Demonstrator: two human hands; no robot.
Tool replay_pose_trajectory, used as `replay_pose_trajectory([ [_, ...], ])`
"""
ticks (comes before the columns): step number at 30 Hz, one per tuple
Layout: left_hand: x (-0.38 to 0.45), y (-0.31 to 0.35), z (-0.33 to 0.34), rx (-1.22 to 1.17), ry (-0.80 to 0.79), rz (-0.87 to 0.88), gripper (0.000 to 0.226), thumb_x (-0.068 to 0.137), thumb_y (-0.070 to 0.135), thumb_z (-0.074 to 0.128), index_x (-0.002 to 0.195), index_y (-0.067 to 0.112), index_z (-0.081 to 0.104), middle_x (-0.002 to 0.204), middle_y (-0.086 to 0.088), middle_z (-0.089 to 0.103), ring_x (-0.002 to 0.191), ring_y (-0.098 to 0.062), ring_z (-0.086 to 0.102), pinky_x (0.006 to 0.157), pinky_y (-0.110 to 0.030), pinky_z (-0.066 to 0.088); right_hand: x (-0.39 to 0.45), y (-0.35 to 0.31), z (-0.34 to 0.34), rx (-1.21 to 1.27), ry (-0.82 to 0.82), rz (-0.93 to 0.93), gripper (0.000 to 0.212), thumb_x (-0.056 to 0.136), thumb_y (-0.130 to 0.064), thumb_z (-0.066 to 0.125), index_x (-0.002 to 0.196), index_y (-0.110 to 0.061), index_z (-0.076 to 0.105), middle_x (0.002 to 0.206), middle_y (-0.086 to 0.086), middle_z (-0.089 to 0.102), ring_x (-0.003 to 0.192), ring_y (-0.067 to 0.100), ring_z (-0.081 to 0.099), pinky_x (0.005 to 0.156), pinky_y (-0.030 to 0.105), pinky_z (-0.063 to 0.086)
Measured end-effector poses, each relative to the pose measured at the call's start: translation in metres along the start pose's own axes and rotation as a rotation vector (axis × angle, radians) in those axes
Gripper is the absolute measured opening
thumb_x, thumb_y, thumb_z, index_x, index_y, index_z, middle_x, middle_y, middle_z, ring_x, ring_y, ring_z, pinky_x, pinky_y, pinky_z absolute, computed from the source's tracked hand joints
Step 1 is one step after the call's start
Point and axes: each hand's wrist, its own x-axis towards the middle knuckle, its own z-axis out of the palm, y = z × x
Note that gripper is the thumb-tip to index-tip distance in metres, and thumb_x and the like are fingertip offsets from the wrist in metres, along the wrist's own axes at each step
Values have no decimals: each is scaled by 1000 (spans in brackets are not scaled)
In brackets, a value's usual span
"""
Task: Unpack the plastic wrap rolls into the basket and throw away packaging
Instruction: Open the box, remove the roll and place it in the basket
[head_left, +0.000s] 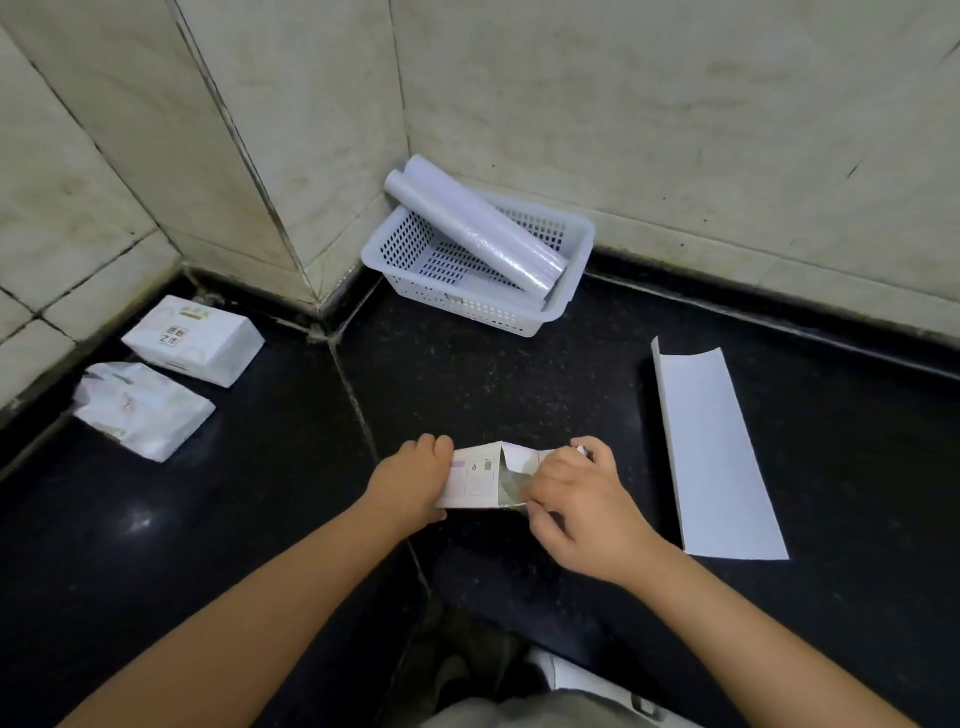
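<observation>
1. Two white packets (171, 374) sit at the left edge of the frame, one above the other, hard by the tiled wall (130, 156) and well apart from the action. They look parked out of the way.
2. Left hand (410, 480), lower centre: fingers curled round the left end of the folded carton (470, 480), pinning it just above the dark floor (208, 545). My read is that it is bracing the carton so the other hand can work the open end.
3. Right hand (571, 499), just right of it: fingertips pinch the carton's opened flap, thumb tucked under. Crumpled wrapping shows inside the mouth; whether a roll is still in there, I cannot tell.
4. Upper centre, in the corner of the walls: white basket (576, 244) with plastic wrap rolls (478, 228) lying slantwise, upper ends jutting over the far left rim. They are too long to lie flat, I'd say.
5. Right of frame: a flat white card sheet (722, 457) lies alone on the floor, well clear of the hands. It is likely discarded packaging, not yet thrown away.
</observation>
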Motion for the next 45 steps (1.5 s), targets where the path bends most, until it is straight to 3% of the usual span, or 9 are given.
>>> replay_pose_trajectory([
  [2,1,2,-1,28,2,15,67,76,28,72,128,11,34,130,-9,45,117,-24,49,90,-34,48,-5,3,2,19,-112,38,33,81,-25,42,58,-13,64,50,-1,55,55,18,56,87,37,37],
  [5,2,5,-1,52,-1,29,65,77,26,72,128,10,34,131,-10,44,117,-25,48,89,-34,48,-4,6,4,-25,-308,120,30,91,-24,37,96,-17,65,65,4,58,71,23,56,104,35,22],
  [13,4,5,1,31,-14,5,64,78,24,70,129,12,34,132,-8,44,117,-23,49,92,-32,48,1,6,11,-147,-235,376,61,84,-49,52,137,-23,38,113,0,64,114,20,50,115,44,-1],
  [17,3,4,2,24,-15,9,64,78,23,70,130,13,34,132,-8,44,117,-22,49,91,-31,48,9,11,12,-102,-293,322,58,82,-54,50,132,-25,45,131,-5,53,126,16,41,116,44,-4],
  [26,2,6,3,17,-13,-2,63,80,23,68,131,13,33,134,-8,44,120,-23,47,93,-32,47,31,10,25,-51,-360,489,54,74,-55,60,115,-21,61,115,2,60,116,23,45,110,42,23],
  [34,6,16,6,59,-10,9,61,81,22,68,130,10,34,133,-10,44,120,-26,45,94,-34,46,38,27,43,189,-387,748,28,83,-24,57,111,-23,63,124,2,55,116,24,47,101,39,33],
  [38,11,18,4,50,-28,8,63,80,22,69,131,12,33,134,-9,44,121,-25,45,96,-35,46,34,32,49,217,-388,763,20,84,-20,51,93,-20,70,95,-2,63,106,22,56,91,34,30],
  [41,12,15,4,43,-16,0,62,78,25,70,128,15,35,132,-7,46,118,-23,47,93,-34,48,27,35,48,258,-340,753,32,84,-17,52,52,-18,54,61,-9,42,93,20,52,81,28,20],
  [45,11,-4,-1,95,1,-40,59,77,25,69,126,15,36,129,-6,48,115,-23,49,87,-33,49,10,54,36,343,-206,706,37,82,-21,63,51,-18,44,64,-13,33,83,12,40,77,27,22],
])
